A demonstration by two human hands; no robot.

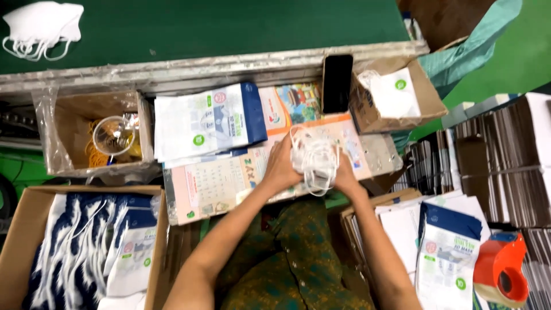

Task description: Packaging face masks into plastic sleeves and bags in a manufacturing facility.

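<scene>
Squeezing a stack of white face masks [314,159] between my left hand [281,166] and right hand [346,175], fingers clamped round its sides to keep loops bundled, above the calendar sheet [212,186].

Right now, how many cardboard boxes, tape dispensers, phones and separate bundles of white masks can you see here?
Cardboard boxes: 3, left with clear cup, right by phone, bottom left of packets
Tape dispensers: 1, orange
Phones: 1, black
White mask bundles: 2, on green belt, between left hand and right hand
Total: 7
</scene>
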